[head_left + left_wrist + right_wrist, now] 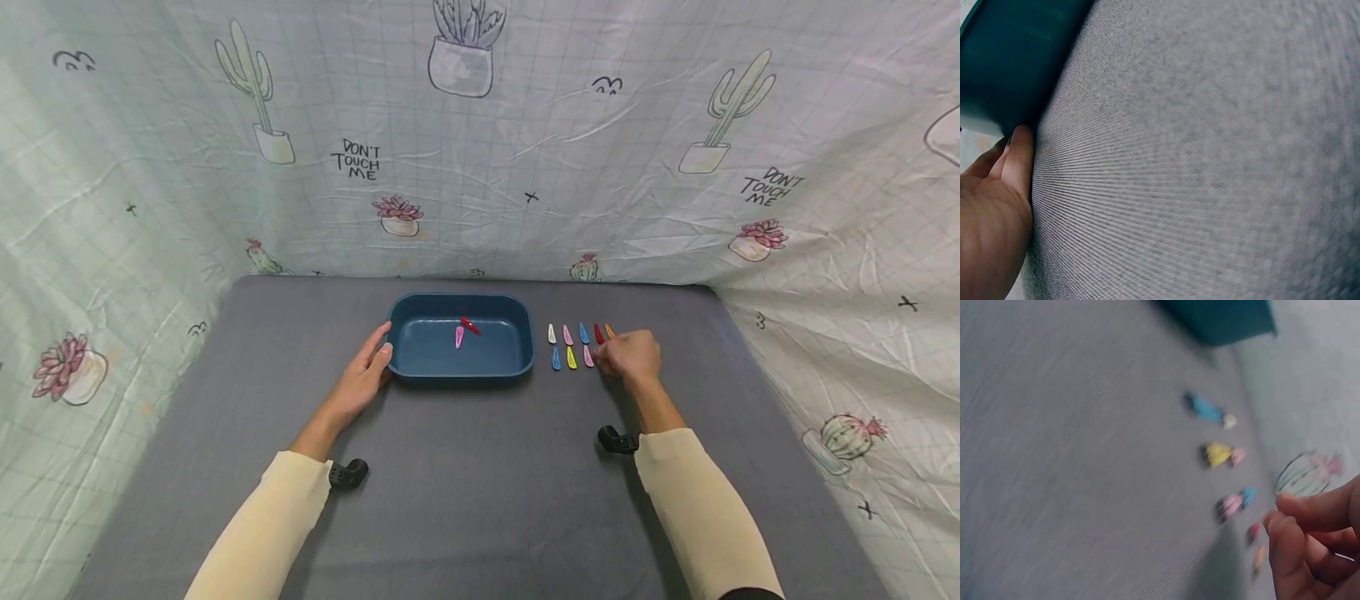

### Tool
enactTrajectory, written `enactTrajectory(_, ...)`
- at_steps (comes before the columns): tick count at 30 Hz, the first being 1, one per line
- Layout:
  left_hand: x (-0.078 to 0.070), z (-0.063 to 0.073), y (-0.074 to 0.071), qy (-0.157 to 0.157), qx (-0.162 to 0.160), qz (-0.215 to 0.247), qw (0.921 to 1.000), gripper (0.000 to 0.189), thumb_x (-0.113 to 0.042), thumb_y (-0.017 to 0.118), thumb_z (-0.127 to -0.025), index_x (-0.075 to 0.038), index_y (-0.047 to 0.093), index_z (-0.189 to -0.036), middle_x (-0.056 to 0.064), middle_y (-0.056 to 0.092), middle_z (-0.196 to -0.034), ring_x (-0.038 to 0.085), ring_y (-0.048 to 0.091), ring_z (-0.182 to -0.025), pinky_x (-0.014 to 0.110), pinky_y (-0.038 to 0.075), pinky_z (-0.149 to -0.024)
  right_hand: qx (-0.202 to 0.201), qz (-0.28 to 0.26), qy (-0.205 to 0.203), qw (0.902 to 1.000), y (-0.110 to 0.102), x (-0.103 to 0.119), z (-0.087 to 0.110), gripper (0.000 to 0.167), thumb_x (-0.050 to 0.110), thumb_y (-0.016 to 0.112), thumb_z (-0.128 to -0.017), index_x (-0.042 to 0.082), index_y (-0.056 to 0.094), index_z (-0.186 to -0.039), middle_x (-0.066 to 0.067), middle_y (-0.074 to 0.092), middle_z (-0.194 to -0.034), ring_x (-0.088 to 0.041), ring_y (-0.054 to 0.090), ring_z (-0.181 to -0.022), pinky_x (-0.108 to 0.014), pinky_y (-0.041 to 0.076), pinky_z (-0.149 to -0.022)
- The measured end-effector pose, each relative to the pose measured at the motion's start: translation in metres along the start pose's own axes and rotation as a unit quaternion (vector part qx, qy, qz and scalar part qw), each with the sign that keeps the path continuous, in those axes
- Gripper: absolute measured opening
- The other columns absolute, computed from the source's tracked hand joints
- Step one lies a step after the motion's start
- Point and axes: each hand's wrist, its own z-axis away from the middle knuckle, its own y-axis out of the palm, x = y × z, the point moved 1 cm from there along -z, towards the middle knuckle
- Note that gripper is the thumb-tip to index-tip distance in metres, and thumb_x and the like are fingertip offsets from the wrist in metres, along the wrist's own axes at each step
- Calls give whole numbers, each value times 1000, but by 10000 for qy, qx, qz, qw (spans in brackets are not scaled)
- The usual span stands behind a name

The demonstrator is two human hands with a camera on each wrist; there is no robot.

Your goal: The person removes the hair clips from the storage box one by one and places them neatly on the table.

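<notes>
A blue rectangular box (461, 379) stands on the grey table, with a red hair clip (471, 326) and a pink hair clip (459, 337) inside. My left hand (360, 383) touches the box's left end, its fingers fairly straight; in the left wrist view the fingertips meet the lower edge of the box. To the right of the box, hair clips lie in two rows, among them a yellow clip (572, 357) and a white clip (551, 333). Over the right end of these rows is my right hand (632, 354), fingers curled, thumb and fingertips together. Whether they pinch a clip is hidden.
Grey cloth (480, 492) covers the table. A printed curtain (480, 167) hangs along the back and both sides. Black wrist devices sit on my left wrist (348, 474) and right wrist (618, 439).
</notes>
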Motion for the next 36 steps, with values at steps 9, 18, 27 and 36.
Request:
enactTrajectory(9, 2, -2, -1, -39, 61, 4, 10000, 60, -44, 35, -114, -33, 13, -169, 9, 7, -177, 38, 20, -161, 61, 31, -125, 601, -988, -364, 9926, 5, 37, 7, 20, 10, 74, -94, -5, 80, -106, -8, 79, -82, -12, 72, -63, -37, 64, -68)
enactTrajectory(18, 2, 0, -2, -58, -1, 28, 10000, 60, -50, 37, -112, -38, 16, -167, 7, 9, -177, 36, 22, -161, 60, 32, -125, 1166, -1420, -604, 9811, 27, 83, 19, 18, 9, 74, -96, -5, 79, -106, -7, 77, -81, -12, 71, -63, -23, 57, -57)
enactTrajectory(27, 4, -4, 1, -52, 4, 17, 10000, 60, -49, 36, -113, -36, 16, -168, 9, 9, -177, 37, 21, -162, 59, 30, -126, 1472, -1365, -934, 9752, 61, 107, 26, 14, 10, 76, -95, -1, 81, -101, -13, 79, -92, -13, 73, -65, -44, 66, -82)
enactTrajectory(36, 5, -2, 1, -10, 1, 87, 10000, 59, -52, 36, -112, -39, 17, -167, 6, 7, -177, 36, 20, -162, 60, 32, -125, 1761, -1085, -1217, 9708, 92, 126, 30, 14, 7, 73, -95, -2, 81, -103, -18, 76, -104, -17, 74, -71, -48, 64, -87)
